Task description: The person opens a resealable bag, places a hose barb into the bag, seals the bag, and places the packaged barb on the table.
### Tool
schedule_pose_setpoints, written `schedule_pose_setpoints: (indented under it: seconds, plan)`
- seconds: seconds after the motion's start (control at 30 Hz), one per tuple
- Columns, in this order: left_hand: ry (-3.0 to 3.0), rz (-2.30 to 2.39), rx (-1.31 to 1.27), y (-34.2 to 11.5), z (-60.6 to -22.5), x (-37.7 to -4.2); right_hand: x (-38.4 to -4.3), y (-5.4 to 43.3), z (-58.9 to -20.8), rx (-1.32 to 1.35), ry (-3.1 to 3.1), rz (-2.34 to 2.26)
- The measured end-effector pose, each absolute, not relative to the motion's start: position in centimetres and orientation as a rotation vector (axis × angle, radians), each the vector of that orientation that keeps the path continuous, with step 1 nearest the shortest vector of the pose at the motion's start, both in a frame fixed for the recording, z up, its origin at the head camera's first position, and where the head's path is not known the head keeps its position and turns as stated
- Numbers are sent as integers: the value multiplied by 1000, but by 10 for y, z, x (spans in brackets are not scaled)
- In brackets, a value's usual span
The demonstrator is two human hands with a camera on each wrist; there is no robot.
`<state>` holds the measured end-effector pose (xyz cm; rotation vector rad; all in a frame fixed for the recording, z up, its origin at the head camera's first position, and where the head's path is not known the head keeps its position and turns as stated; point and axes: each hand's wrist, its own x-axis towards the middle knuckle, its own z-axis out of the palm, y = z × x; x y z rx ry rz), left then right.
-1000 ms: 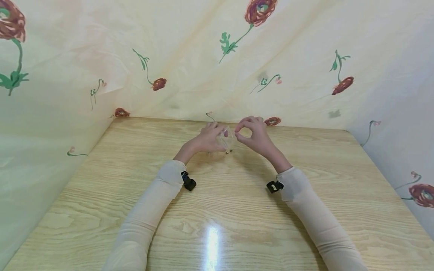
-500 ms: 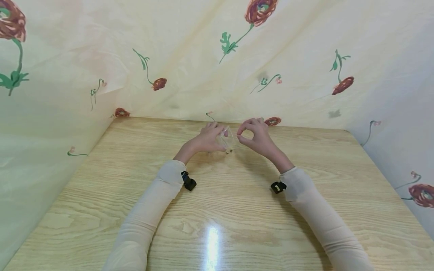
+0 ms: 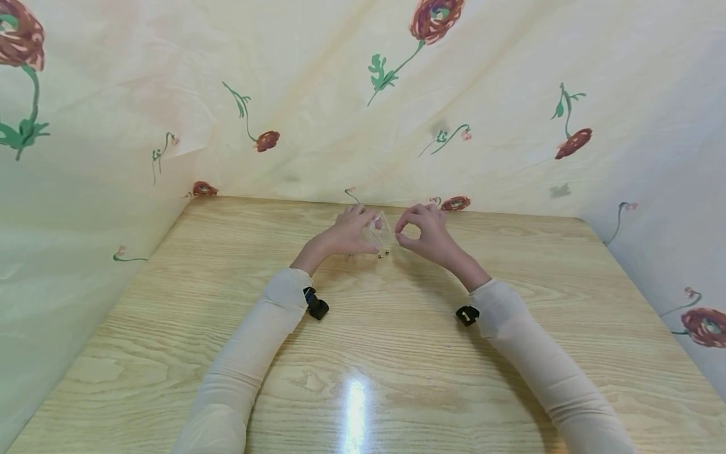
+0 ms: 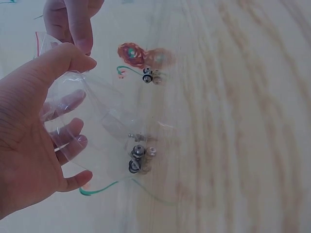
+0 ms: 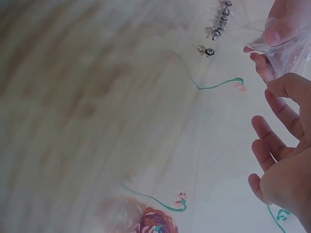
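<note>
My left hand [image 3: 347, 232] grips a clear plastic zip bag [image 4: 104, 114], its thumb over the film and the fingers showing through it. To the right, my right hand [image 3: 429, 236] makes a ring, thumb and index fingertips meeting close beside the bag; I cannot tell whether something small is between them. Its other fingers curve loosely in the right wrist view. Small shiny metal pieces [image 4: 147, 75] with dark rings stand on the table. More metal pieces [image 4: 137, 153] appear at the bag's lower edge, overlapped by its film in the left wrist view.
The wood-grain table [image 3: 386, 353] is glossy and mirrors the metal pieces. Behind and at both sides hangs a cream floral sheet [image 3: 317, 94], close beyond the hands. A black strap mount [image 3: 316, 304] sits on the left wrist, another mount [image 3: 467, 315] on the right.
My right hand has shifted slightly right, then dipped a little lower, thumb and index fingertips still together. My left hand and the bag stay in place.
</note>
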<state>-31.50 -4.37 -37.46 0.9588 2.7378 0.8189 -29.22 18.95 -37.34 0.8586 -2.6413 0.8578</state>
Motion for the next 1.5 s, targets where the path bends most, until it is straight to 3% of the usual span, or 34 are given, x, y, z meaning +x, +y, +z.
schedule_pose_setpoints:
  seconds: [0.87, 1.5]
  plan:
    - [2745, 802, 959, -46, -372, -314, -293, 177, -383, 986, -2854, 575]
    - [2754, 772, 966, -45, -372, -313, -296, 177, -387, 988, -2955, 613]
